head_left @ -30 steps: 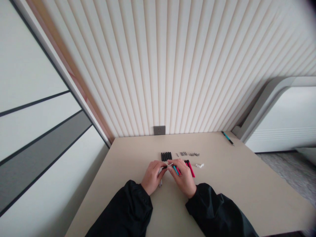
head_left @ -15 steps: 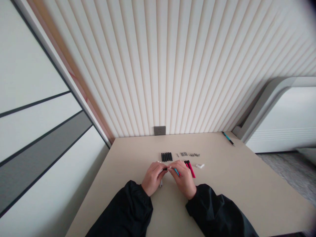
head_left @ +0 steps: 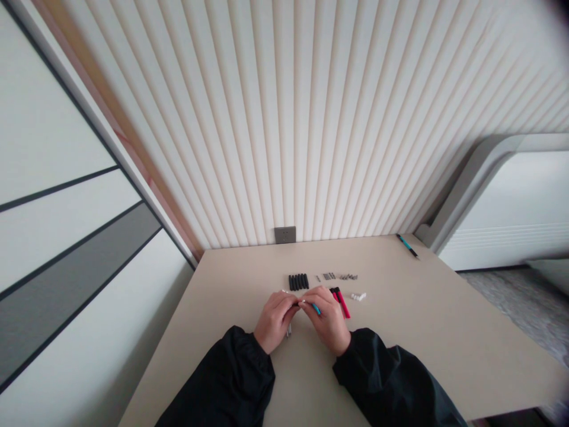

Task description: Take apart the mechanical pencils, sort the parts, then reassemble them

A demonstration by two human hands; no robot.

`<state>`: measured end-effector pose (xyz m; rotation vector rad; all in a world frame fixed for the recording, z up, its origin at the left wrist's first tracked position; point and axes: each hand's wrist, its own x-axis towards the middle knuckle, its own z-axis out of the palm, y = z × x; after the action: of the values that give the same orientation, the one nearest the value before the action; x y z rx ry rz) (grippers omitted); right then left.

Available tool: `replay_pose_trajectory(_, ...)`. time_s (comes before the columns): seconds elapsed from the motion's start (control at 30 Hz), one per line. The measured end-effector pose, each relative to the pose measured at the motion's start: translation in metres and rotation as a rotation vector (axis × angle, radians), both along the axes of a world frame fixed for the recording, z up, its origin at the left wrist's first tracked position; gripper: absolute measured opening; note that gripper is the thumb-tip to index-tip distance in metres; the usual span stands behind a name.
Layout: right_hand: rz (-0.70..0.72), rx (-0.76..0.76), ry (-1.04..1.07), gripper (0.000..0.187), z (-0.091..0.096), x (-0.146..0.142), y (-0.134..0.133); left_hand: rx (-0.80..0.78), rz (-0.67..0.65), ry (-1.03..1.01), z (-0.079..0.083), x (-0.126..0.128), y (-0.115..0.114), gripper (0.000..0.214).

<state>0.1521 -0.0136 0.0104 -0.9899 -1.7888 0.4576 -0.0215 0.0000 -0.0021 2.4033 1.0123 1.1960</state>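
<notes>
Low over the middle of the beige bench [head_left: 400, 332], both hands met fingertip to fingertip. The right hand [head_left: 329, 317] was closed around a teal pen [head_left: 316, 308], which slanted out from under its fingers. The left hand [head_left: 274, 317] pinched that pen's thin dark end, a part too small to make out. Just beside the right hand lay two red pen barrels [head_left: 342, 302], with small white pieces [head_left: 358, 296] a little further right. Behind the hands stood a row of black grips [head_left: 299, 281] and small grey parts [head_left: 338, 276]. Another teal pen [head_left: 406, 245] lay well apart, near the bench's far right corner.
</notes>
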Motion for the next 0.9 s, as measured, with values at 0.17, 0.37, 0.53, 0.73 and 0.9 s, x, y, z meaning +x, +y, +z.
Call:
replay_pose_trajectory(0.17, -0.022, -0.028, 0.056, 0.009, -0.0008, -0.0004, 0.0013, -0.035, 0.013, -0.007, -0.0028, -0.0017, 0.0021, 0.011)
replay_pose_trajectory(0.37, -0.023, -0.095, 0.132, 0.009, -0.0017, -0.0002, 0.0014, 0.003, 0.023, -0.008, -0.0031, -0.0029, 0.0006, 0.014)
replay_pose_trajectory(0.53, -0.020, -0.168, 0.196, 0.012, -0.0050, -0.0004, 0.0016, 0.054, 0.040, -0.016, -0.0023, -0.0025, -0.0006, 0.017)
replay_pose_trajectory(0.73, -0.011, -0.199, 0.210, 0.013, -0.0089, -0.0008, 0.0011, 0.066, 0.050, -0.023, -0.0043, -0.0031, 0.0006, 0.017)
replay_pose_trajectory(0.9, -0.045, -0.175, 0.217, 0.013, -0.0046, -0.0001, -0.0008, 0.041, 0.059, -0.043, -0.0040, -0.0042, 0.0015, 0.016)
